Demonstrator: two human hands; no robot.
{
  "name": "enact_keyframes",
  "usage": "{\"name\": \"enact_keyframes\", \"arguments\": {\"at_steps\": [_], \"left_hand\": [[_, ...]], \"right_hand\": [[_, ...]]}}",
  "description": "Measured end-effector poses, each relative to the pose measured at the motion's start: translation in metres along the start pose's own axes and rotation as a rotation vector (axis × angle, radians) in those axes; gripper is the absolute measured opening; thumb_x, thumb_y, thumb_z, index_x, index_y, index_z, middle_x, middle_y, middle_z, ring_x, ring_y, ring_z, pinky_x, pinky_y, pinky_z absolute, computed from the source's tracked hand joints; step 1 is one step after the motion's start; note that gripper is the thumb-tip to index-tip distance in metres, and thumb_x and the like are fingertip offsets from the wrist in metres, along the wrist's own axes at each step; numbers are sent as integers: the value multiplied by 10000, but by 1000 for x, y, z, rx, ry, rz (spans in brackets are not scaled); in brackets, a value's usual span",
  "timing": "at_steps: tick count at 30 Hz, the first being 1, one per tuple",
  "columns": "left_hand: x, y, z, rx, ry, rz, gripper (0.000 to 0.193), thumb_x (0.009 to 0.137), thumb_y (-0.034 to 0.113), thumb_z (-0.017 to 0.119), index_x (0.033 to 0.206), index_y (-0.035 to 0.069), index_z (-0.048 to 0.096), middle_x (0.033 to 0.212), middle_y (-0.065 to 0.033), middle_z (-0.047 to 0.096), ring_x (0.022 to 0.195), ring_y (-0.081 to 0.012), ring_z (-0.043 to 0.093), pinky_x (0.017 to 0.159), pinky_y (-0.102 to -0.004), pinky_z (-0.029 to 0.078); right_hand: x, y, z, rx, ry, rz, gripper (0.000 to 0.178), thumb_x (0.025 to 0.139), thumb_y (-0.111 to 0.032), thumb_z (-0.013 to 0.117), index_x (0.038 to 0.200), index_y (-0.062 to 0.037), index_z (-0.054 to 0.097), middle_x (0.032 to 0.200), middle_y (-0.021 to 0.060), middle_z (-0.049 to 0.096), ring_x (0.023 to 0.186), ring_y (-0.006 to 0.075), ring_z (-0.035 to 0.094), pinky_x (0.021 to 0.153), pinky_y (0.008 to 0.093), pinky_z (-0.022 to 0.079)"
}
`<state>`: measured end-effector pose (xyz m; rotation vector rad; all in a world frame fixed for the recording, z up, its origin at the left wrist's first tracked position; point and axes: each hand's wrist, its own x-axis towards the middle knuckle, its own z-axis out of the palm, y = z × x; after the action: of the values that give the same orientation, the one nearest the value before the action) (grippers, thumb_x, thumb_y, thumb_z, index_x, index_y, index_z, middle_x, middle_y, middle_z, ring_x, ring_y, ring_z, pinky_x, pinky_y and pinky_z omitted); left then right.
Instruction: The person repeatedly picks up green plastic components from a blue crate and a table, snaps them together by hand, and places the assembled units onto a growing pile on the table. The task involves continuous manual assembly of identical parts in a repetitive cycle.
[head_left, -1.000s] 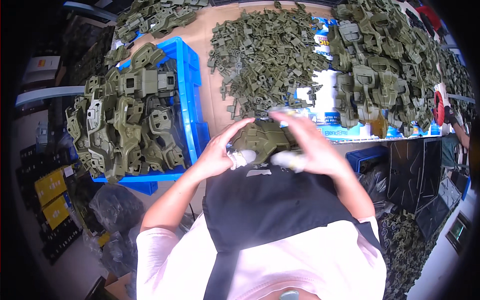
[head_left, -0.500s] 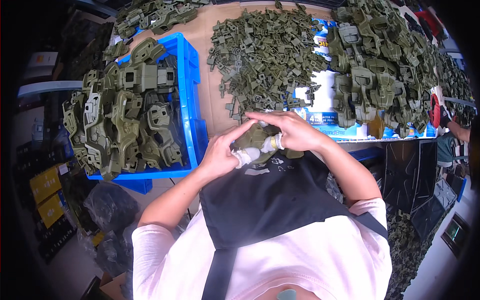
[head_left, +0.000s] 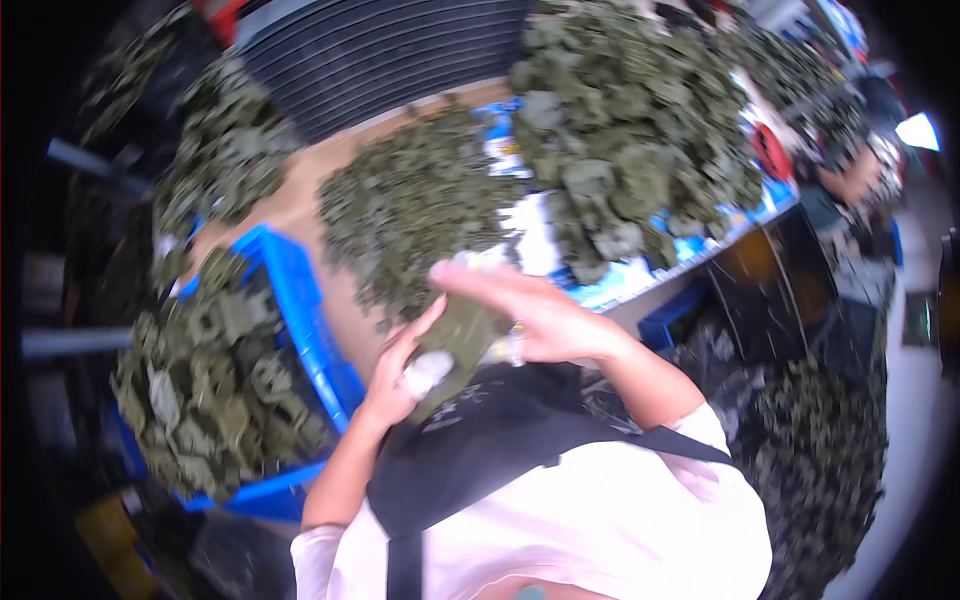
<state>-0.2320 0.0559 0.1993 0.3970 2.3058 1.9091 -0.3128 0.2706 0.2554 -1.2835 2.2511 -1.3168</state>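
"How's that left hand (head_left: pixel 392 378) set?"

"Thumb and fingers clamped about the olive part (head_left: pixel 458 338), coming at it from eight o'clock. The part sits just above the dark apron (head_left: pixel 440 460), which lies at six."

"And the right hand (head_left: pixel 530 315)?"

"Out between two and three, fingers stretched across the part's far side. Too blurred for me to tell whether it's gripping."

"What would worry you, then?"

"A slip, mostly. If the white thumb cover (head_left: pixel 432 368) on the left skids, I reckon the part could twist loose and drop down the apron."

"Farther out?"

"At eleven, the heap of small olive pieces (head_left: pixel 410 200) on the tabletop (head_left: pixel 300 220), near the fingertips. A careless sweep of the right hand might scatter some. Between one and two, the pile of larger pieces (head_left: pixel 640 140) runs close to the edge; a knock could send one over."

"And nine o'clock?"

"Blue crate (head_left: pixel 315 340), heaped with bulky olive pieces (head_left: pixel 220 380). The left forearm (head_left: pixel 340 475) is just beside it, so a bump might topple the uppermost."
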Motion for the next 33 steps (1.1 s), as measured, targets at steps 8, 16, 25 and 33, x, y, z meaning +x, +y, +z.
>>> {"name": "enact_keyframes", "arguments": {"at_steps": [8,16,25,33], "left_hand": [[11,15,-24,271,-292,-130,847,656,228,760,1362,69,321,1320,-190,421,1201,-315,433,998,-383,345],[-19,13,14,69,44,-94,916,600,86,809,1357,29,297,1212,-152,461,1086,-265,521,950,-344,407],[57,48,6,255,144,272,1021,723,421,689,1428,71,39,1424,-213,219,1328,-324,225,1079,-457,159],[-27,16,-39,372,470,-149,499,773,169,593,1234,0,496,1184,-138,545,1137,-225,496,960,-339,360]], "right_hand": [[-76,41,31,234,10,402,716,679,8,610,1340,-149,385,1290,131,464,1157,292,456,1023,356,303],[-117,28,51,480,344,391,569,729,-143,711,1254,-121,493,1200,82,540,1113,254,474,951,346,352],[-130,78,-127,72,1375,452,401,798,-34,505,1198,-61,493,1079,80,555,938,163,540,770,278,421],[-191,343,-328,-794,1253,367,377,788,-163,630,1131,-40,532,1034,159,581,939,285,533,820,375,416]]}}
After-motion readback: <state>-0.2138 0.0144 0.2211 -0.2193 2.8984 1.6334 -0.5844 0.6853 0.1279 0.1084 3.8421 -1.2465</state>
